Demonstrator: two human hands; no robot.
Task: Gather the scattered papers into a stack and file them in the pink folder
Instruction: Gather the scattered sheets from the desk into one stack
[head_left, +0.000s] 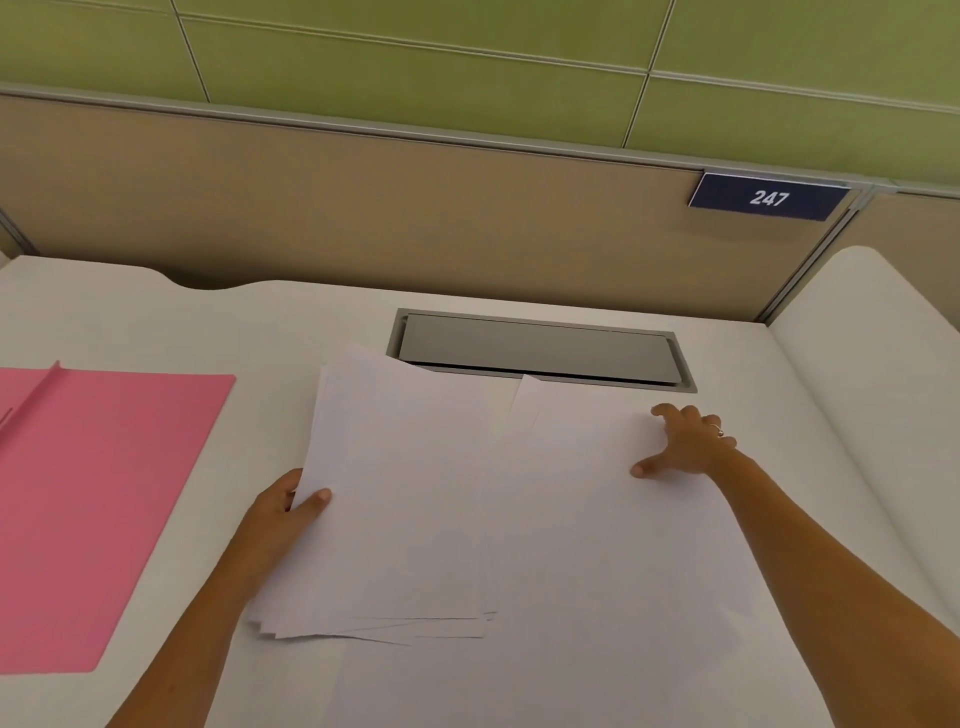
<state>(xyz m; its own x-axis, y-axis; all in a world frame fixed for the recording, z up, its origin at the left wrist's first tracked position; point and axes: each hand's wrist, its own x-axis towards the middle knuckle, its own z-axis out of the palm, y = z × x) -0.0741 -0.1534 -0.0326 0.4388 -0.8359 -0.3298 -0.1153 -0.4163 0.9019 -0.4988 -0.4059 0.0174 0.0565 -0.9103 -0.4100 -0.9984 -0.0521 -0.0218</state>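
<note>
Head view looks down on a white desk (249, 322); I'll take the grey cable hatch (540, 351) set into it as the marker for everything else. Just nearer than the hatch, a bit to its left, the left hand (283, 512) has a loose stack of papers (395, 493), thumb curled over the top sheet at the stack's left edge, other fingers hidden under it, so it's a pinch grip; the stack tips up off the desk on that side, prob. so further sheets can be slid on or under; its near edges are fanned, not squared yet; its far corner overlaps the hatch's front lip. Nearer than the hatch's right end, the right hand (685, 447) lies spread on a loose sheet (597, 519), fingertips pressing down, nothing clenched; looks like it's pinning or dragging that sheet towards the stack, w/ a ring showing on one finger. That sheet's far corner also reaches the hatch lip; how many sheets lie under it I can't tell, white on white. Well left of the hatch, the pink folder (104, 493) lies flat and apart from the papers, its crease ridge near its left side; whether it's opened out I can't say for sure. Behind the hatch runs a tan partition (363, 208) w/ a blue plate reading 247 (769, 197). Judging by this, gathering is part done, filing not begun.
</note>
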